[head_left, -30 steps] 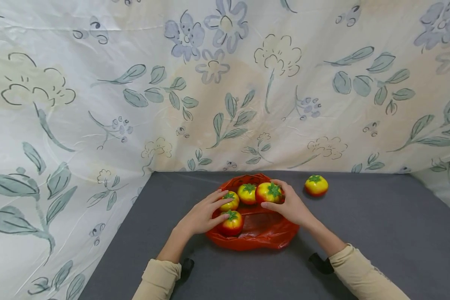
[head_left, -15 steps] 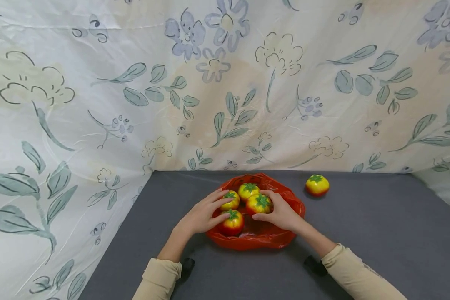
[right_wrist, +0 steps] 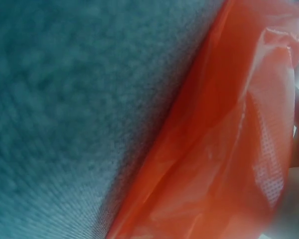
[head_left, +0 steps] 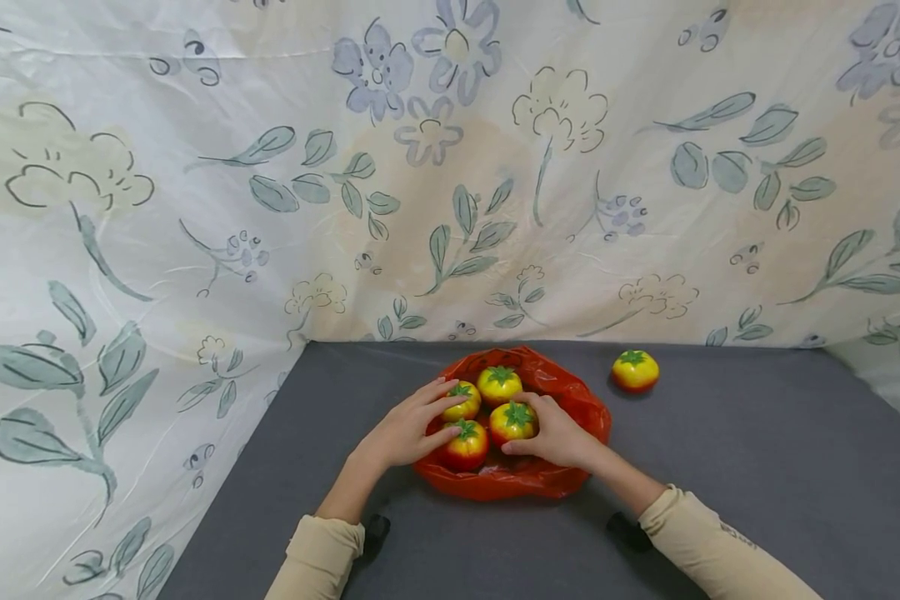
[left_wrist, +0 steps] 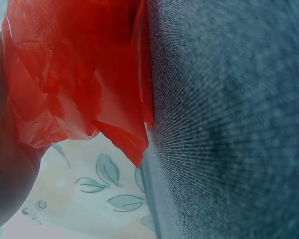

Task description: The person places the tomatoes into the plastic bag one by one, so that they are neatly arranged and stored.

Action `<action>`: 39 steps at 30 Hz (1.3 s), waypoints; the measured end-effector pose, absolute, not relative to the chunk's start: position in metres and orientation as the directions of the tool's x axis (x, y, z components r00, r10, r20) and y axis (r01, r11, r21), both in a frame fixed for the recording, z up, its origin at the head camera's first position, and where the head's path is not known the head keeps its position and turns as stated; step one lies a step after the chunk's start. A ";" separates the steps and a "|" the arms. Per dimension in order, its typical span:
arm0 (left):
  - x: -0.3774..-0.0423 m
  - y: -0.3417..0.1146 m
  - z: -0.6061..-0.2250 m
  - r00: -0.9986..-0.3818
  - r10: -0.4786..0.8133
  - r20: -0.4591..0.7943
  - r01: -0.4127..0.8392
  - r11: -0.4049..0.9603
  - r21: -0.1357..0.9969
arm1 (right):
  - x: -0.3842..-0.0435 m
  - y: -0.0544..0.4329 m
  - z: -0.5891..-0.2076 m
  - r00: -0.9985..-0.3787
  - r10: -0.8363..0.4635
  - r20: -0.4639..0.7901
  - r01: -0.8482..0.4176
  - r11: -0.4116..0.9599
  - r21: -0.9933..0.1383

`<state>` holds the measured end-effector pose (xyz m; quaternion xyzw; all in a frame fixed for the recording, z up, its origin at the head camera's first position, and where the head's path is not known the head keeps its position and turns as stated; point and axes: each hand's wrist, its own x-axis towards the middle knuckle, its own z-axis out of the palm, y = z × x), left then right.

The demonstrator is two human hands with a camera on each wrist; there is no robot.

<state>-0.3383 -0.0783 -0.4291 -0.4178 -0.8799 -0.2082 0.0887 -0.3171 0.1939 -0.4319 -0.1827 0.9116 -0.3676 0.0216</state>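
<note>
A red plastic bag [head_left: 540,482] lies spread wide in the head view, with several yellow-and-red tomatoes in it. My right hand [head_left: 558,433] reaches over the bag's right side, thumb and fingers curled round a tomato [head_left: 512,423]. From the left, my left hand [head_left: 401,429] lies over the bag's edge, its fingers stretched across the left tomato [head_left: 463,404] and its thumb at the front-left tomato [head_left: 465,450]. Behind them sits another tomato [head_left: 498,387]. Both wrist views show mostly the red bag wall [left_wrist: 74,74], so the fingertips are hidden there.
One more tomato [head_left: 634,372] sits on the dark grey table [head_left: 735,467], right of the bag. A floral cloth [head_left: 570,208] hangs behind the table and along its left side.
My right hand has moved left and toward me with its tomato, lowering it beside the others in the bag. The left hand has stayed in place.
</note>
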 end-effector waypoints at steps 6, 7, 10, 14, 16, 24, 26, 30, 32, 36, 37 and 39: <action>-0.339 -0.078 -0.429 -0.632 0.701 0.331 0.775 0.561 0.291 | -0.316 0.191 -0.432 -0.931 -0.358 0.071 -0.313 0.680 -0.663; -0.339 -0.078 -0.429 -0.633 0.701 0.328 0.774 0.563 0.292 | -0.315 0.191 -0.432 -0.930 -0.359 0.072 -0.315 0.684 -0.658; -0.339 -0.078 -0.429 -0.640 0.700 0.316 0.768 0.569 0.295 | -0.314 0.191 -0.430 -0.927 -0.367 0.076 -0.325 0.687 -0.649; -0.338 -0.078 -0.428 -0.645 0.699 0.309 0.764 0.571 0.302 | -0.314 0.190 -0.430 -0.923 -0.374 0.084 -0.337 0.686 -0.645; -0.338 -0.078 -0.428 -0.646 0.697 0.310 0.762 0.572 0.303 | -0.314 0.191 -0.431 -0.923 -0.377 0.081 -0.336 0.685 -0.646; -0.338 -0.078 -0.427 -0.660 0.692 0.293 0.750 0.584 0.311 | -0.313 0.194 -0.431 -0.918 -0.391 0.070 -0.339 0.681 -0.648; -0.337 -0.078 -0.427 -0.656 0.693 0.300 0.754 0.578 0.312 | -0.314 0.195 -0.431 -0.916 -0.394 0.073 -0.344 0.678 -0.649; -0.337 -0.078 -0.427 -0.653 0.692 0.307 0.756 0.577 0.309 | -0.313 0.197 -0.430 -0.915 -0.395 0.079 -0.347 0.674 -0.652; -0.337 -0.078 -0.427 -0.652 0.693 0.307 0.758 0.576 0.307 | -0.313 0.198 -0.428 -0.918 -0.389 0.076 -0.340 0.674 -0.656; -0.337 -0.078 -0.427 -0.656 0.693 0.298 0.754 0.580 0.310 | -0.313 0.201 -0.423 -0.926 -0.371 0.071 -0.319 0.668 -0.673; -0.337 -0.078 -0.427 -0.658 0.692 0.296 0.751 0.581 0.312 | -0.314 0.202 -0.422 -0.926 -0.370 0.075 -0.320 0.665 -0.675; -0.337 -0.078 -0.427 -0.661 0.692 0.292 0.749 0.584 0.313 | -0.315 0.204 -0.419 -0.927 -0.366 0.086 -0.320 0.648 -0.691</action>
